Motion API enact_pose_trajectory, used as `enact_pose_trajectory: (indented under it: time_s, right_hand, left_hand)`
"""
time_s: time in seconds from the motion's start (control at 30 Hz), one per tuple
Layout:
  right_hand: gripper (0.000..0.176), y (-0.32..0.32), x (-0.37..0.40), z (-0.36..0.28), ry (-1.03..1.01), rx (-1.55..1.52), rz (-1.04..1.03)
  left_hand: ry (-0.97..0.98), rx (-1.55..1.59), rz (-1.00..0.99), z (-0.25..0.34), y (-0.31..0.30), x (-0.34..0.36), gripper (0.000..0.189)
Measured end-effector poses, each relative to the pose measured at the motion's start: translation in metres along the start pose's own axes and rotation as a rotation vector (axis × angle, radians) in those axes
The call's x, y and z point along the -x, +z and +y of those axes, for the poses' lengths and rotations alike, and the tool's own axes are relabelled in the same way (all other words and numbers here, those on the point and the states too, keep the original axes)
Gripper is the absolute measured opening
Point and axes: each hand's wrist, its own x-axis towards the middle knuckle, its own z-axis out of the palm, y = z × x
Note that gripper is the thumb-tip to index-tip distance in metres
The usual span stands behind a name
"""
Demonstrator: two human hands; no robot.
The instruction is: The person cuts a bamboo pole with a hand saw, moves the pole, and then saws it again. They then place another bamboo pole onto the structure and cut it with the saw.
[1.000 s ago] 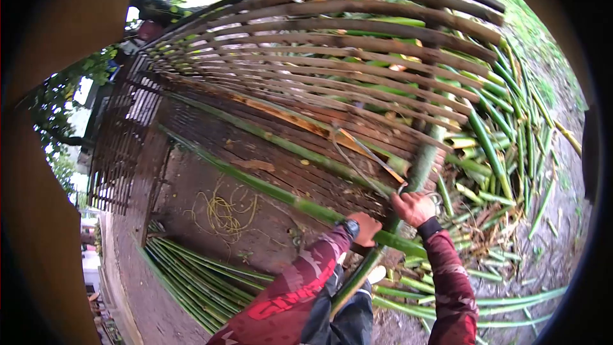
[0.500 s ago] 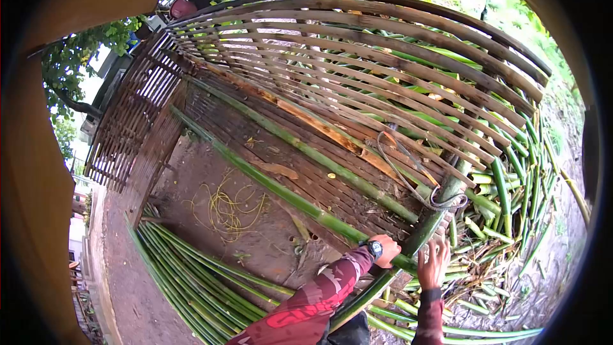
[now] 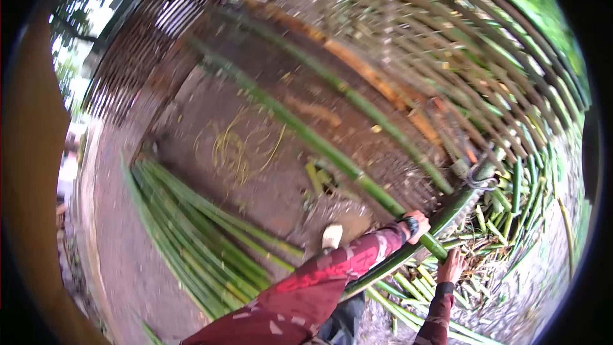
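Observation:
A long green bamboo pole (image 3: 332,156) runs from the far left down to my hands, crossing a thick green bamboo rail (image 3: 389,259). My left hand (image 3: 418,225), with a watch at its wrist, is wrapped round the pole close to the rail. My right hand (image 3: 452,265) is at the pole's near cut end, its fingers stretched up alongside; blur hides how firmly they touch. A second green pole (image 3: 348,92) lies roughly parallel, farther off, beside a brown split bamboo length (image 3: 373,76).
A slatted bamboo frame (image 3: 434,32) rises behind. Bundled green poles (image 3: 204,249) lie at lower left, near tangled yellow cord (image 3: 233,153). Cut bamboo pieces (image 3: 511,217) pile up at right. A grey loop (image 3: 479,179) wraps the rail's far end. A pale shoe (image 3: 332,236) shows.
My view has swung and is now blurred. The pole's near end sticks out farther past the rail. My right hand's fingers were more spread before; my left hand keeps its grip.

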Motion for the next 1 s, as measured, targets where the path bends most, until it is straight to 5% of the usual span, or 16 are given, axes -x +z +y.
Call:
enact_pose_trajectory:
  time_s: [0.2,0.27,0.53,0.7,0.73,0.83,0.9,0.93,0.97,1.0]
  right_hand:
    - [0.032,0.023,0.096,0.034,-0.111,-0.006,0.188]
    - [0.035,0.002,0.126,0.042,-0.138,0.075,0.181]
    - [0.018,-0.012,0.157,0.032,-0.407,0.007,0.089]
    - [0.027,0.024,0.148,-0.098,-0.659,-0.098,-0.132]
    - [0.03,0.035,0.147,-0.137,-0.703,-0.329,-0.243]
    - [0.032,0.045,0.169,-0.301,-0.725,-0.225,-0.494]
    - [0.029,0.004,0.193,-0.425,-0.809,-0.524,-0.623]
    - [0.041,0.035,0.224,-0.474,-0.932,-0.403,-0.605]
    - [0.061,0.029,0.247,-0.517,-1.002,-0.688,-0.587]
    - [0.072,0.01,0.264,-0.554,-1.121,-0.622,-0.583]
  left_hand:
    - [-0.153,-0.02,-0.071,0.083,0.058,0.038,0.01]
    - [-0.273,-0.036,-0.047,0.129,0.131,0.016,0.009]
    - [-0.042,0.116,-0.12,0.155,0.156,0.12,0.007]
    - [-0.039,0.074,-0.161,0.06,0.201,0.263,0.008]
    - [-0.077,0.031,-0.178,0.033,0.213,0.302,0.009]
    - [-0.248,-0.223,-0.241,-0.061,0.25,0.452,0.01]
    - [-0.353,-0.805,-0.371,-0.118,0.265,0.586,0.011]
    - [-0.365,-1.261,-0.536,-0.139,0.268,0.659,0.012]
    - [-0.35,-1.643,-0.77,-0.152,0.266,0.732,0.013]
    - [-0.324,-1.79,-0.99,-0.154,0.259,0.805,0.014]
